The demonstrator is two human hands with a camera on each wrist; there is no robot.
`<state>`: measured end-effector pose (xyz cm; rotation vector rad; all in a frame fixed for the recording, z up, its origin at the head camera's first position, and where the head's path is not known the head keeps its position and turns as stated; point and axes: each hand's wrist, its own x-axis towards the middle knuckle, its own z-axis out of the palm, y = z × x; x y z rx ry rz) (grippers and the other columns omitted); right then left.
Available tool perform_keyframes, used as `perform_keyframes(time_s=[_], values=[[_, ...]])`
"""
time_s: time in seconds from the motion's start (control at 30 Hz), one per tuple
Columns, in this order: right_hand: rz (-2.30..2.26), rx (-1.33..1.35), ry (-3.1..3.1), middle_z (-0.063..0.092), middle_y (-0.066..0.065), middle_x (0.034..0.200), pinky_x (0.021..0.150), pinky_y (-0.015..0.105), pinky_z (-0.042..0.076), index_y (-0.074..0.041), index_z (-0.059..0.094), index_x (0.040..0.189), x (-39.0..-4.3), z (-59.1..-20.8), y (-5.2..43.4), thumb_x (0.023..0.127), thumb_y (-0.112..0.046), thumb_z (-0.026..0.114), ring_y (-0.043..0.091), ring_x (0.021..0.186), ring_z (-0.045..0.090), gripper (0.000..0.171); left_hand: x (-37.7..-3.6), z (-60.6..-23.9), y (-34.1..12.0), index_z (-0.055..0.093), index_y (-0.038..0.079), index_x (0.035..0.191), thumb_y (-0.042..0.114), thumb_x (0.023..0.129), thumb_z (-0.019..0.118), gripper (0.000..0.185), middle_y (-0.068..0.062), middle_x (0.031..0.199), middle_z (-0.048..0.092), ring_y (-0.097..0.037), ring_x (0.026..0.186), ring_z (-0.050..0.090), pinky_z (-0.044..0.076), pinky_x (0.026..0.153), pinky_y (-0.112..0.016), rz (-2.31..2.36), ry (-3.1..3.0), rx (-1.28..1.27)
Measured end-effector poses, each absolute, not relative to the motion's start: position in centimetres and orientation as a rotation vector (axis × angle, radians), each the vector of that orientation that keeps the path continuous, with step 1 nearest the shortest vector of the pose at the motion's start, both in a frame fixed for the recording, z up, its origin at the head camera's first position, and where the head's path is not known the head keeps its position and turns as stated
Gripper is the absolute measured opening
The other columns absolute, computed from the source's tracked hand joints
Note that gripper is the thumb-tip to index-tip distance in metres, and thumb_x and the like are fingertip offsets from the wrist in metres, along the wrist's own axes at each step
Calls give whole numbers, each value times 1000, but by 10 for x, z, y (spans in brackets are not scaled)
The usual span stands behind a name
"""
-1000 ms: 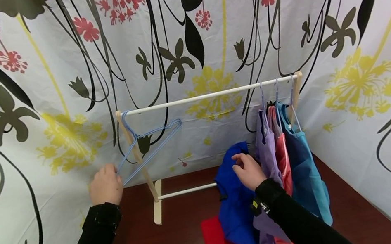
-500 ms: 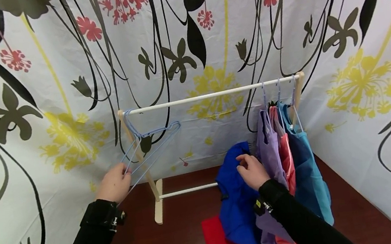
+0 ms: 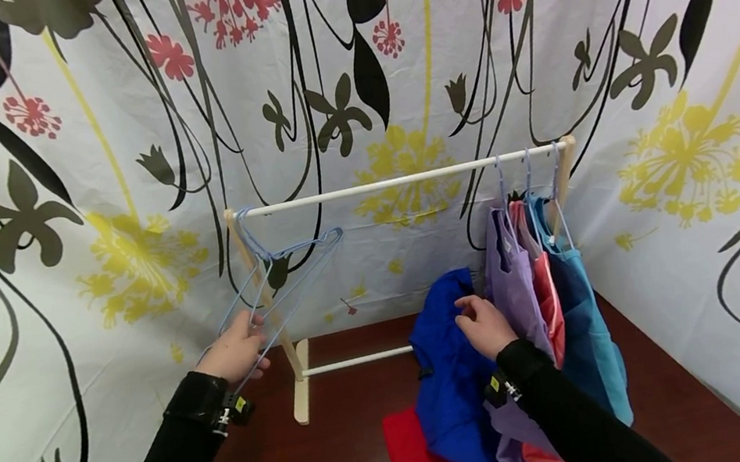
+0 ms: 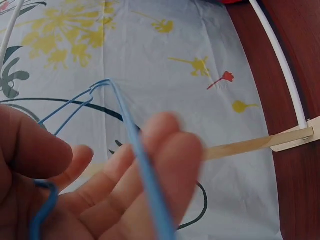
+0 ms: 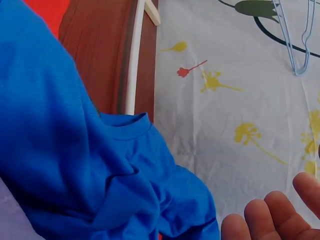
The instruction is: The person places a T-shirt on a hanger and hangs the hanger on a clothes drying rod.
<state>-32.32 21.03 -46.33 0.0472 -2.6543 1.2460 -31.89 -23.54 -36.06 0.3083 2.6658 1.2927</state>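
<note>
Blue wire hangers [image 4: 145,170] hang from the left end of a small rack's white rail [image 3: 364,187]. My left hand [image 3: 238,350] is among their lower wires, its fingers fairly straight. In the left wrist view one wire crosses in front of the fingers and another passes below the thumb, which stands apart from the fingers. My right hand [image 3: 487,325] hovers with loosely bent fingers and nothing in them. Closest to it are a blue garment [image 3: 446,394], lying in a heap, and a hanging purple top [image 3: 515,281].
Beside the purple top hang a coral garment [image 3: 550,308] and a teal one [image 3: 587,335], at the rail's right end. Red cloth [image 3: 415,453] lies partly under the blue garment on the dark wooden table [image 3: 352,454]. A flowered curtain [image 3: 387,102] encloses the back and sides.
My left hand has moved right and slightly down, in among the hanger wires, and the hangers have spread apart. The right hand has barely shifted.
</note>
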Motion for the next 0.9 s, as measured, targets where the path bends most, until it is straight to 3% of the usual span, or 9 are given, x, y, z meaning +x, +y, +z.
perform_keyframes(time_s=[0.13,0.23,0.53,0.9], values=[[1246,33,-2659,59,15,115,92,46,41,-3,56,136,-325,-468,211,101,-18,53,31,105,55,39,-320,-362,-228,31,2,144,9,104,35,41,-18,98,57,-28,74,62,53,64,-40,1271,2768,285],[1247,34,-2660,59,15,115,91,47,41,-2,56,137,-326,-471,211,101,-19,53,32,105,55,40,-320,-364,-224,33,0,142,8,102,38,42,-14,87,57,-26,67,60,50,59,-38,1267,2837,292],[1232,34,-2622,60,14,112,89,45,42,-3,58,134,-328,-480,206,99,-17,55,30,102,57,37,-314,-371,-213,44,3,137,14,99,46,39,-10,88,55,-23,63,50,41,62,-38,1212,3119,302],[1207,95,-2626,60,13,112,87,45,44,-4,58,133,-341,-492,192,97,-12,59,28,98,58,37,-293,-410,-185,49,8,133,19,101,54,35,-3,79,55,-19,64,53,44,65,-36,1242,3078,274]])
